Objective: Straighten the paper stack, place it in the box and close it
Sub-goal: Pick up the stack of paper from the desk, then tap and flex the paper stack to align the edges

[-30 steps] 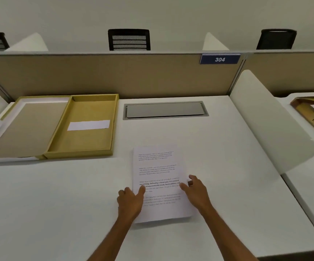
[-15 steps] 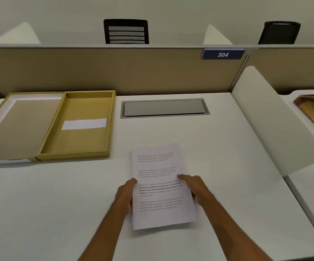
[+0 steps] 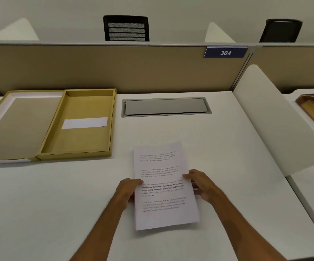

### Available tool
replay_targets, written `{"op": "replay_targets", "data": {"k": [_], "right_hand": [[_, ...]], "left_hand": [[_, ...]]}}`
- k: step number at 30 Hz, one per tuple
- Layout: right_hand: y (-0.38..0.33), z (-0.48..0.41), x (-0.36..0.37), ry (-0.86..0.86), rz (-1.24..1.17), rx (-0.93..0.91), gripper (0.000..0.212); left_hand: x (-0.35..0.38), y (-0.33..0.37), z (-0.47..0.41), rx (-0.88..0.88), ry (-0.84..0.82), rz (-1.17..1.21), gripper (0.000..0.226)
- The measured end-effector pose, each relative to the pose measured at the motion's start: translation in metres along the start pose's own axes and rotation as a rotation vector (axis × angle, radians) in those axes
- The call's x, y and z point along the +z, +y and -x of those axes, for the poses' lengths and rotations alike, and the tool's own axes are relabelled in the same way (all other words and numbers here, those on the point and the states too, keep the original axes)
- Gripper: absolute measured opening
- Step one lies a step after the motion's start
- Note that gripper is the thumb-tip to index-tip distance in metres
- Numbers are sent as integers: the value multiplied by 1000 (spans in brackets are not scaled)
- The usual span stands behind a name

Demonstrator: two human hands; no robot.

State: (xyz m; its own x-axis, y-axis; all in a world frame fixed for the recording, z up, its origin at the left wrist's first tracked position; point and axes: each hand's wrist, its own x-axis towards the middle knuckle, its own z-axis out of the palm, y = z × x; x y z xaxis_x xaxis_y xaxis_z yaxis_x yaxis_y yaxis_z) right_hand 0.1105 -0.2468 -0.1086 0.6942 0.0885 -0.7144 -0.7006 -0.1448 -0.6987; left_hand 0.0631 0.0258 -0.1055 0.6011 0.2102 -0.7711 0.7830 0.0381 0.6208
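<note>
Both forearms are reaching in from the desk's (image 3: 227, 147) near edge; the left hand (image 3: 128, 191) and right hand (image 3: 202, 184) are pinching the papers' (image 3: 163, 185) long edges, thumbs on top.

One head-worn wide-angle view looks forward and steeply down from just above the white tabletop (image 3: 218, 157). Both forearms enter from the bottom edge, close to the lens. Farther off, the tan fabric partition (image 3: 114, 68) crosses the upper frame, bowed by the lens, with black chair backs (image 3: 126, 28) beyond it.
</note>
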Motion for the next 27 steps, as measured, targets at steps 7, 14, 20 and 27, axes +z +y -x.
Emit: {"op": "replay_targets", "data": {"k": [7,14,20,27], "right_hand": [[-22,5,0,-71,129,-67,27],[-34,53,-2,2,78,-488,29],[-28,83,0,120,95,-775,51],[6,82,8,84,95,-780,45]], "left_hand": [[-18,15,5,108,-127,-88,20],[-33,24,58,460,-8,-108,25],[-31,16,99,773,202,-116,36],[-25,-9,93,773,216,-100,48]]}}
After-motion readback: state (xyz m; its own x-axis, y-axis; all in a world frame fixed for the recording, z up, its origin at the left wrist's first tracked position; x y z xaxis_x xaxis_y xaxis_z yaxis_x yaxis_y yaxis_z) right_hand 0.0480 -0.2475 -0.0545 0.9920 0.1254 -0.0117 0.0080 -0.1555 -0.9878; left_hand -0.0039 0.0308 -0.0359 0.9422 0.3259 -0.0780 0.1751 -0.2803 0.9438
